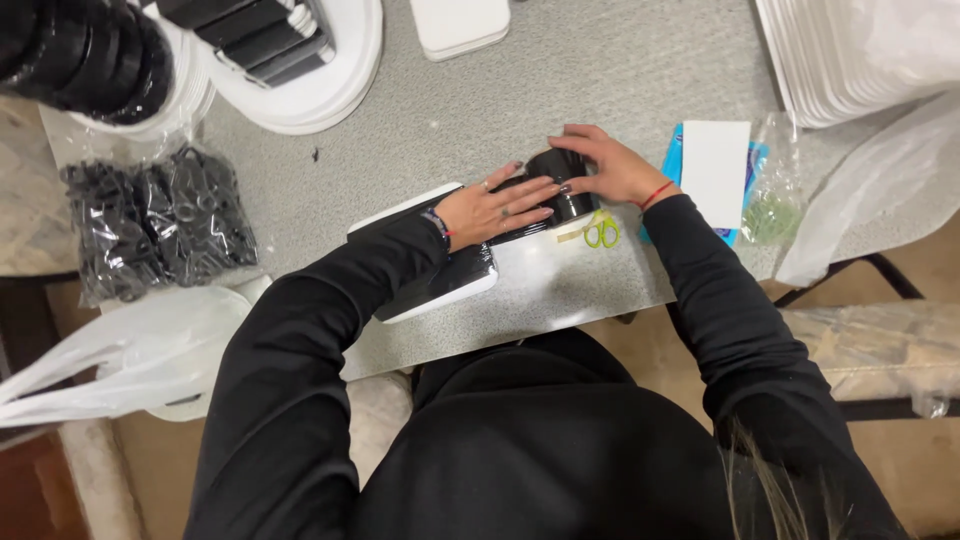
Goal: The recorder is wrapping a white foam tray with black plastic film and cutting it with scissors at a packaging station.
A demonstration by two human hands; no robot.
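A white tray (455, 296) with black contents lies on the grey speckled table (600, 80), partly under my left forearm. My left hand (497, 210) presses flat, fingers spread, on the black film over the tray's right end. My right hand (608, 165) is curled around a black roll (556, 172) at the tray's far end, next to my left fingertips. Small green-handled scissors (602, 231) lie just below my right wrist.
A white card (716, 170) on a blue packet lies to the right, beside a clear bag with green bits (772, 212). White trays are stacked at top right (810, 60) and top left (320, 90). A bag of black parts (150, 225) sits left, white plastic bags below it.
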